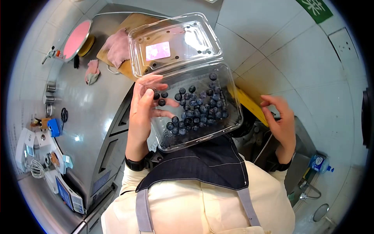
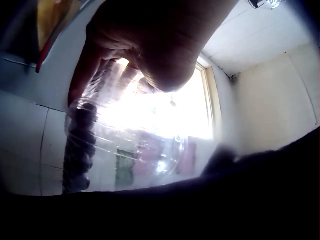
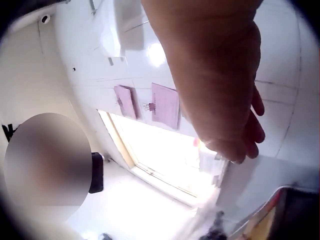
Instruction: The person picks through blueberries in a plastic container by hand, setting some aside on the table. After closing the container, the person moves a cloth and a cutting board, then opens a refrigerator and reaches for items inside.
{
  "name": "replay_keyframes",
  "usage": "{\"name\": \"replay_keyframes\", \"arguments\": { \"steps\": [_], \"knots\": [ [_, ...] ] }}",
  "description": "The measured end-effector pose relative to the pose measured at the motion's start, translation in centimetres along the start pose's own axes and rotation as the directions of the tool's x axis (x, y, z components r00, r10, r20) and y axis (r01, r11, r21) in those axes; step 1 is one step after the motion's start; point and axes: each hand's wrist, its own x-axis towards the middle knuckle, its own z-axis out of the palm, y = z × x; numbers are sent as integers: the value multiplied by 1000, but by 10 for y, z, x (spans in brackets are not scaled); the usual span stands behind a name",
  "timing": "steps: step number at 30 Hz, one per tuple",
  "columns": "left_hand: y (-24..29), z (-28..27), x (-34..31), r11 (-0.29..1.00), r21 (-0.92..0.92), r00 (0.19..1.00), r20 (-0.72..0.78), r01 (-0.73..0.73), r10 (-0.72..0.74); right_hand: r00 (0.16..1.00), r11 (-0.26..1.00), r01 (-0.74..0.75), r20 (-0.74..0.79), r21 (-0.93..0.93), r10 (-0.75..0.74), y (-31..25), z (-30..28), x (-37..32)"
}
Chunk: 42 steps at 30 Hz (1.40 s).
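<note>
A clear plastic clamshell box (image 1: 199,139) of blueberries (image 1: 198,113) is held in front of the dark apron in the head view. Its lid (image 1: 187,41), bearing a pink-white label (image 1: 158,51), is hinged back on the far side. My left hand (image 1: 141,113) grips the box's left side, thumb at the near face, fingers showing through the plastic. In the left wrist view, berries (image 2: 80,150) are piled against one wall. To the right, apart from the box, my right hand (image 1: 282,124) hangs with loosely bent fingers and nothing visible in it.
A wooden cutting board (image 1: 142,23) with a pink cloth (image 1: 119,48) lies on the steel counter at left. Scissors (image 1: 64,116) and a white device (image 1: 25,146) are farther left. At right are a faucet (image 1: 313,192) and a bottle (image 1: 320,163).
</note>
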Motion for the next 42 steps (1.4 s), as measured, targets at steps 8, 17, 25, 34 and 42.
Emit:
{"name": "replay_keyframes", "arguments": {
  "steps": [8, 17, 25, 34, 42],
  "knots": [
    [-2, 14, 4, 1000, 5, 994, 104, 23, -23, 830, 801, 553, 64, -231, -554, -68, 36, 47],
    [-1, 9, -5, 1000, 1, 999, 32, 14, -15, 794, 757, 607, 210, -241, -570, -70, 51, 64],
    [-2, -2, -11, 1000, -10, 998, -58, 6, -6, 954, 958, 283, 114, -43, -276, -49, -23, 17],
    [-2, 12, -4, 999, 11, 999, 42, 30, -31, 794, 785, 608, 86, -121, -602, -61, 19, 48],
    [-2, 20, -7, 999, 10, 995, 91, 51, -51, 672, 664, 731, 331, -158, -662, -73, 65, 66]
  ]
}}
